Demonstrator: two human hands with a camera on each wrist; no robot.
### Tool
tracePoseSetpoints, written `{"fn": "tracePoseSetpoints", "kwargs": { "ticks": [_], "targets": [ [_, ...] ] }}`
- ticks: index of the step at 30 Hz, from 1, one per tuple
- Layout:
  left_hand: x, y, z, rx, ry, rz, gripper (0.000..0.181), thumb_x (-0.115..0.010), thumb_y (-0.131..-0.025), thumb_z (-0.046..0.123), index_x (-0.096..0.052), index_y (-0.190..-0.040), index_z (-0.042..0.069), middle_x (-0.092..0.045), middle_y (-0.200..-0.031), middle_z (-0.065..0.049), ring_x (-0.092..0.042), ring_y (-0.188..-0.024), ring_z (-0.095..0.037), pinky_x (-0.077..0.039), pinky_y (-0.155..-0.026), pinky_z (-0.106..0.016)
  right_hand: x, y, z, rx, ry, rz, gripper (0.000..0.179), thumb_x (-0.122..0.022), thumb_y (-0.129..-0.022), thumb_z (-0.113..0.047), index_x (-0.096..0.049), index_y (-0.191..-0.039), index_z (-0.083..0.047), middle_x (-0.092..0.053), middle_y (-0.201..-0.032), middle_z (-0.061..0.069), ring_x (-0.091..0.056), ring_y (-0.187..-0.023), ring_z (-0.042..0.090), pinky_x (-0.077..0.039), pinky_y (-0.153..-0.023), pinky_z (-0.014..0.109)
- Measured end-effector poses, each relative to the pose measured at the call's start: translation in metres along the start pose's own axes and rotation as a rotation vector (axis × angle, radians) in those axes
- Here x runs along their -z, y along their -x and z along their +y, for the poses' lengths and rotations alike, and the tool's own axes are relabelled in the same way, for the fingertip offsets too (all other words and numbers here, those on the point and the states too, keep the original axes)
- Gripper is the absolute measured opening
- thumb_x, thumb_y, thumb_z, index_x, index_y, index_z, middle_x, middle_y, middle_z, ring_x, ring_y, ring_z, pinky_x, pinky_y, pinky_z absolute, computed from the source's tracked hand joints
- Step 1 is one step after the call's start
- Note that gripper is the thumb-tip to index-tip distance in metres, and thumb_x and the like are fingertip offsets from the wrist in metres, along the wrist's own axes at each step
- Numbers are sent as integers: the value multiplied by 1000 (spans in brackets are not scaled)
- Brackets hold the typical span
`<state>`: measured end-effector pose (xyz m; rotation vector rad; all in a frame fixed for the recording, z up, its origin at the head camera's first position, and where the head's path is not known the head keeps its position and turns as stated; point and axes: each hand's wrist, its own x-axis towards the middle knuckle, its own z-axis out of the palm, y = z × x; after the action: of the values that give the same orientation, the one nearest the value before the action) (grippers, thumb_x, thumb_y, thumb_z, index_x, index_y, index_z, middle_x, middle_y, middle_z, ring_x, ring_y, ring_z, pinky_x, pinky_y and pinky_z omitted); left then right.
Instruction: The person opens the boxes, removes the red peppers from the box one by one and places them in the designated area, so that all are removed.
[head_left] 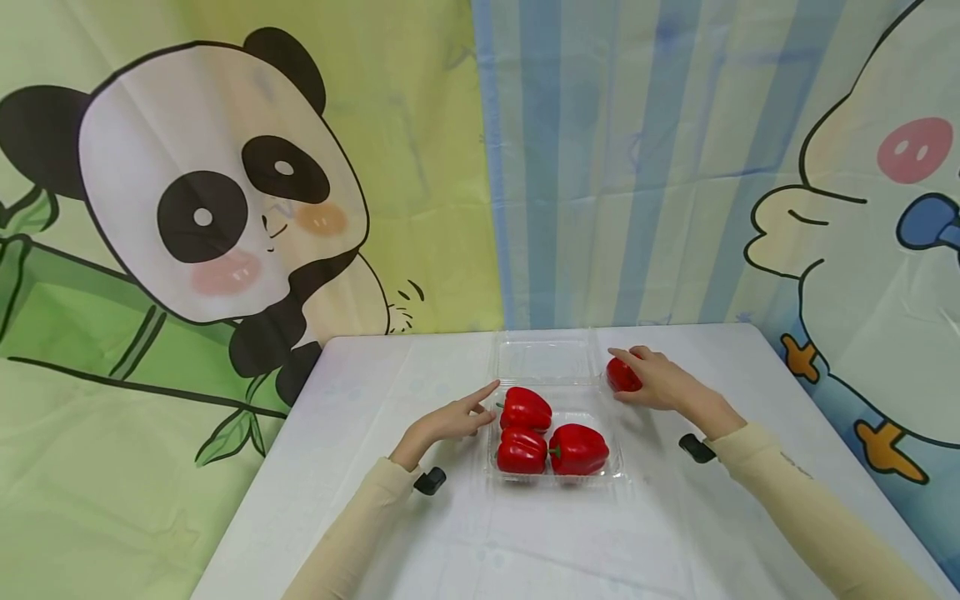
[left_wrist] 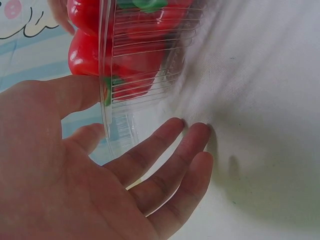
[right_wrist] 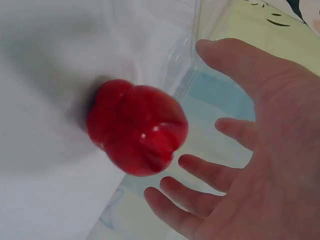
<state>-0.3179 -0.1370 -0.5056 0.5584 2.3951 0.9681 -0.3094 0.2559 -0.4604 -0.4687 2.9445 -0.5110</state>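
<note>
Three red bell peppers sit in a clear plastic clamshell box (head_left: 611,477): one at the back left (head_left: 527,409), one at the front left (head_left: 522,451) and one at the front right (head_left: 578,450). My left hand (head_left: 454,419) is at the box's left side, a finger and thumb right at the rim, the other fingers loosely extended near the table. A fourth bell pepper (right_wrist: 137,127) lies on the white table right of the box. Around it my right hand (head_left: 660,382) spreads its fingers; the right wrist view shows a gap between fingertips and pepper.
The box's clear lid (head_left: 546,360) is folded back flat behind it, toward the far edge of the white table (head_left: 420,550). Behind the table hangs a curtain (head_left: 570,167) with a panda and another cartoon animal. Each wrist wears a small dark camera.
</note>
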Motion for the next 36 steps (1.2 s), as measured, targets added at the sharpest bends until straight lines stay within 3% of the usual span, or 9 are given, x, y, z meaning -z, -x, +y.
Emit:
{"fn": "tracePoseSetpoints", "kwargs": {
  "ticks": [9,14,19,27,36],
  "targets": [
    [0,-2,-2,7,-10,4,67,-52,-104,41,-19,-161,36,-56,-139,-20,-67,-99,-24,-55,-85,-43,-3,3,-21,208,49,62,74,-76,-89,-28,-42,-152,-12,-53,-138,21,-54,-120,38,-55,-92,52],
    [0,-2,-1,13,-13,6,66,-52,-104,41,-18,-161,37,-56,-140,-20,-68,-100,-25,-55,-86,-43,-4,4,-34,285,46,43,73,-76,-90,-28,-42,-153,-13,-54,-139,18,-61,-115,32,-56,-91,47],
    [0,-1,0,3,-8,6,66,-51,-104,39,-19,-162,34,-56,-139,-21,-67,-99,-26,-55,-85,-44,-6,4,-48,307,48,16,78,-77,-88,-31,-39,-154,-17,-53,-143,18,-57,-125,36,-57,-91,49],
    [1,1,-1,9,-10,6,66,-51,-104,40,-18,-161,35,-56,-140,-20,-67,-100,-25,-55,-85,-44,-13,-2,-68,369,92,14,79,-78,-87,-33,-39,-155,-22,-56,-141,13,-59,-122,32,-58,-87,44],
    [1,0,-1,4,9,-5,67,-52,-104,40,-18,-162,34,-56,-139,-21,-67,-99,-26,-55,-86,-46,-22,-11,-94,366,80,-81,82,-80,-85,-29,-37,-156,-27,-53,-145,14,-58,-125,35,-58,-87,49]
  ]
}}
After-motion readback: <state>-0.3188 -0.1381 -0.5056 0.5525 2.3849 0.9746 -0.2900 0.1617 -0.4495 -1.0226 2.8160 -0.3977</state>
